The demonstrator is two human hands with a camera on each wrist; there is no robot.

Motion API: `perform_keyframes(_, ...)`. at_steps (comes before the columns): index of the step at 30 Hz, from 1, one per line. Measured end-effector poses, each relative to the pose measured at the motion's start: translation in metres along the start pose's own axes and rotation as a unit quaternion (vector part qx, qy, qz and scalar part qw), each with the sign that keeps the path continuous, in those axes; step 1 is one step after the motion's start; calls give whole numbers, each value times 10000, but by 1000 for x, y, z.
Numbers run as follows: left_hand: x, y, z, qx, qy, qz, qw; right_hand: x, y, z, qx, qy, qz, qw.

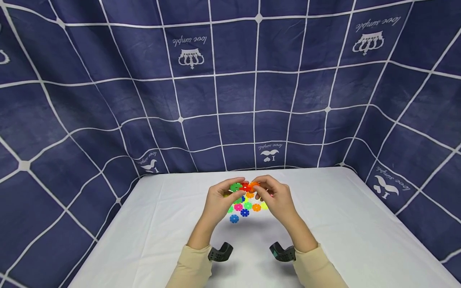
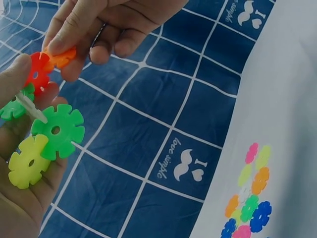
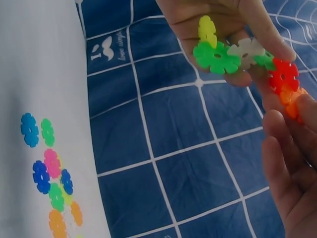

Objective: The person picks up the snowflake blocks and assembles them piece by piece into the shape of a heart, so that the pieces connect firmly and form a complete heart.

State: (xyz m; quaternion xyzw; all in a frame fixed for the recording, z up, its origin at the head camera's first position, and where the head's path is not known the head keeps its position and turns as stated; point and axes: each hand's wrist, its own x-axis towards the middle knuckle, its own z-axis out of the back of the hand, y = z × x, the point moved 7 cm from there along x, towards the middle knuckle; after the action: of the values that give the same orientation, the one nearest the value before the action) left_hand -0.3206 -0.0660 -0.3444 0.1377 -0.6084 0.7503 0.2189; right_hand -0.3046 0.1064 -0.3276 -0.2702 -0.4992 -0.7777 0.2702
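My left hand [image 1: 217,197] grips a linked chain of notched plastic snowflake discs, its thumb and fingertips near the red disc [image 2: 37,73]. In the left wrist view a yellow disc [image 2: 28,161] and a large green disc [image 2: 62,130] lie over the palm side of that hand. A whitish disc [image 3: 247,52] and a smaller green disc [image 3: 265,60] link these to the red one. Between its thumb and finger my right hand [image 1: 278,197] pinches an orange disc [image 3: 292,100], which meets the red disc's edge. How deep their slots engage is hidden.
Loose discs in several colours lie on the white-covered table [image 1: 162,224] below the hands, including a light blue disc [image 1: 234,219], a dark blue disc [image 1: 245,213] and an orange one [image 1: 256,207]. A navy checked curtain [image 1: 234,92] stands around the table's back and sides.
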Motion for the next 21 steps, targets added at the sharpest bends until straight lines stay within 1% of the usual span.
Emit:
perform_keyframes(14, 0, 0, 2, 25, -60, -46, 10000, 1, -2, 2, -55, 77, -81, 9999)
perform_keyframes(21, 0, 2, -1, -92, 93, 137, 9998, 0, -2, 2, 72, 95, -138, 9998)
